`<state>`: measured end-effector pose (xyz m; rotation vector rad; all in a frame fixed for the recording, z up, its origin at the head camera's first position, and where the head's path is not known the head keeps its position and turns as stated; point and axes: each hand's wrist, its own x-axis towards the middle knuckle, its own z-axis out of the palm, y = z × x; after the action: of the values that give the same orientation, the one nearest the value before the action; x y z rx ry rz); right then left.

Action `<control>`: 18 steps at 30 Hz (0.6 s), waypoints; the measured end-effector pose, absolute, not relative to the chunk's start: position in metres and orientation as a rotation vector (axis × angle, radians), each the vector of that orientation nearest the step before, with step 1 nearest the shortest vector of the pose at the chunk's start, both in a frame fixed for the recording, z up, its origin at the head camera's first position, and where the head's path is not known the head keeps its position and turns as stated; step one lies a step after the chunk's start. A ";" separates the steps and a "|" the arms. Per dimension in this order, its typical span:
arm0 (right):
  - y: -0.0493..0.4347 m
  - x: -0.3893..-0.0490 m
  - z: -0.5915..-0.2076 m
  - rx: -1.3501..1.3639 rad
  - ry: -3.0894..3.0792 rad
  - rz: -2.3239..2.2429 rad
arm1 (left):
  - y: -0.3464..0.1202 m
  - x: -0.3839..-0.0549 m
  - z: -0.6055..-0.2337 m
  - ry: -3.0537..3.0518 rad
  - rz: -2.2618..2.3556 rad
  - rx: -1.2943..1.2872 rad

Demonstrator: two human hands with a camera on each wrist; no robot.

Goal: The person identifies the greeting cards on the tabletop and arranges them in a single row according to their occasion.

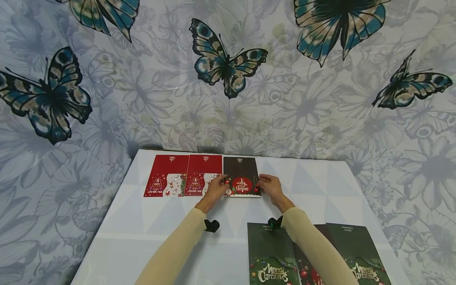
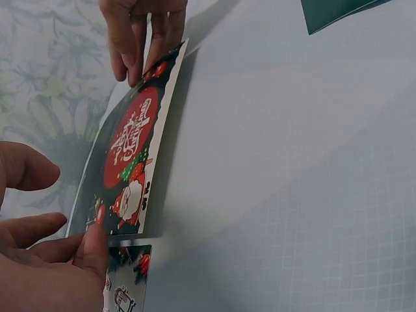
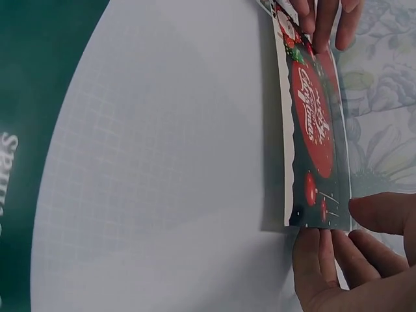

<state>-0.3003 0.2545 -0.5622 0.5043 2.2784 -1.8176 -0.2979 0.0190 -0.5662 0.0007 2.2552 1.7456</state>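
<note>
Even, muted light — dimmer wrist views, soft shadows, slight blur

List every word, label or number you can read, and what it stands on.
"A very … Christmas": left red card, right red card; rest blurred.
"Merry Christmas": black card.
"Merry Christmas": left green card, right green card, repeated small atop the latter.
Unreadable: tiny lettering atop the red and black cards; partly hidden lettering on the dark card between the green ones.
No numbers.
</note>
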 end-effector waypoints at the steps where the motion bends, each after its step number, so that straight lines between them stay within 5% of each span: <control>1: 0.254 -0.300 -0.562 0.500 2.278 -1.818 | 0.019 -0.298 -0.566 2.258 1.743 -0.005; 18: 0.252 -0.299 -0.563 0.510 2.334 -1.767 | 0.013 -0.299 -0.565 2.248 1.716 -0.040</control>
<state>-0.2991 0.2517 -0.5627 0.5102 2.3337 -1.7669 -0.2989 0.0125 -0.5651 -0.0400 2.2479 1.7156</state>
